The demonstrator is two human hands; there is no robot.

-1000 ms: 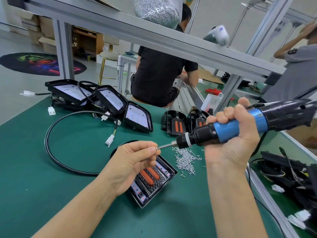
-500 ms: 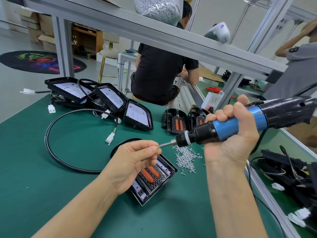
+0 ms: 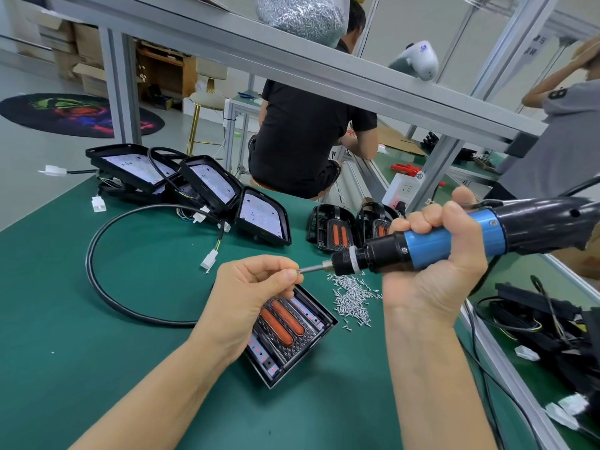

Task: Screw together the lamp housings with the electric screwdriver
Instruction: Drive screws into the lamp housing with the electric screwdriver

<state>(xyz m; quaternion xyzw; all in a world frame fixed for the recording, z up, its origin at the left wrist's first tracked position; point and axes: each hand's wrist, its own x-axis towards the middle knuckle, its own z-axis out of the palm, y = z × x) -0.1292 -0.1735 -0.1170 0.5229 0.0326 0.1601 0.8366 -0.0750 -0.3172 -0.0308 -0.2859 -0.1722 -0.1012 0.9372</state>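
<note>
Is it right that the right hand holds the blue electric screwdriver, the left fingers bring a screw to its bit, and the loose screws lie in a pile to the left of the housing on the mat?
Not quite. In the head view the pile of loose screws lies to the right of the lamp housing, not left. The rest holds: the right hand grips the blue electric screwdriver, and the left hand pinches a screw at the bit.
</note>
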